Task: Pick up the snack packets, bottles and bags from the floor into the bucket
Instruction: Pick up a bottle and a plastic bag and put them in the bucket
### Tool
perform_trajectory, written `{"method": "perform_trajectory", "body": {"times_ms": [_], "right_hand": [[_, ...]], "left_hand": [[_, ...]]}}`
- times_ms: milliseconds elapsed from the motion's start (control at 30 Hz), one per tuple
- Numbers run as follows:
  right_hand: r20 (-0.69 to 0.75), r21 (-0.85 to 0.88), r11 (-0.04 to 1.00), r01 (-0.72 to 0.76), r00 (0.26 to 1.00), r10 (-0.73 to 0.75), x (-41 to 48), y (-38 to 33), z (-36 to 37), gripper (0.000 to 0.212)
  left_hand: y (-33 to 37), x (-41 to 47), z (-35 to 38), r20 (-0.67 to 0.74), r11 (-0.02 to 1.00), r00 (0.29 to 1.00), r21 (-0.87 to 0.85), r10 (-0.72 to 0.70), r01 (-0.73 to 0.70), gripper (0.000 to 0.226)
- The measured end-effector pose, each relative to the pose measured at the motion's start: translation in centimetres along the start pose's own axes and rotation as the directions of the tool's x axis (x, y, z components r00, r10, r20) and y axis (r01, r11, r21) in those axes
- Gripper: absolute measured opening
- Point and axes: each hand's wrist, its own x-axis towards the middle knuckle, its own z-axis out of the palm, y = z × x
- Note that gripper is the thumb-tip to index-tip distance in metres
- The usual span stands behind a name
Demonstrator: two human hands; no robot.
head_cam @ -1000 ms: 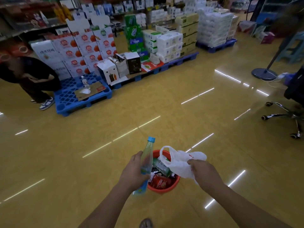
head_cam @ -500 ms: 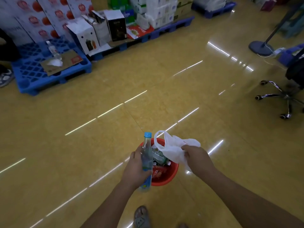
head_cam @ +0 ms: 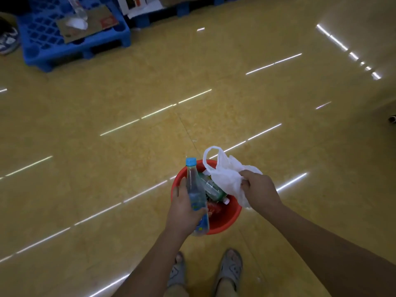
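A red bucket (head_cam: 222, 227) stands on a glossy yellow floor (head_cam: 128, 86), just in front of a person's sandalled feet (head_cam: 230, 267). Inside it, a clear greenish bottle (head_cam: 211, 189) lies on its side with a red snack packet (head_cam: 214, 209) under it. The rest of the contents are too dim to make out.

The person's left hand (head_cam: 184, 211) has its fingers wrapped round the lower half of a clear blue-capped bottle (head_cam: 192, 183). It holds the bottle nearly upright over the bucket's left rim, cap pointing away from the person. The right hand (head_cam: 259, 187) is a closed fist clutching a crumpled white plastic bag (head_cam: 225, 174) above the bucket's far right rim, and one bag handle loops up free. Both things hang over the bucket, not inside it.

Well apart, at the far left, a blue pallet (head_cam: 42, 43) carries a flat sheet of cardboard (head_cam: 94, 24). A small clear bottle (head_cam: 78, 9) and something white sit on the sheet. Someone else's sneaker (head_cam: 8, 39) shows beside the pallet. A chair caster (head_cam: 392, 118) peeks in at the right edge. Bright strips of reflected light cross the floor between.
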Motion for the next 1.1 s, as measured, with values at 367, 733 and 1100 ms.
{"method": "perform_trajectory", "body": {"times_ms": [367,733,1100], "right_hand": [[0.071,-0.102,0.982,0.156,0.986,-0.149,8.7,9.5,10.6,0.038],[0.164,-0.047,0.99,0.132,0.979,-0.122,14.1,12.9,18.5,0.034],[0.376,-0.285,0.954,0.087,0.926,0.028,18.5,16.2,23.6,0.028]], "left_hand": [[-8.1,5.4,12.3,-0.06,0.99,0.996,-0.128,-0.073,0.065,0.095],[-13.7,9.8,20.0,0.0,0.969,0.991,-0.208,-0.137,0.134,0.086],[-15.7,12.6,22.5,0.053,0.99,0.995,-0.108,-0.082,0.087,0.083]]}}
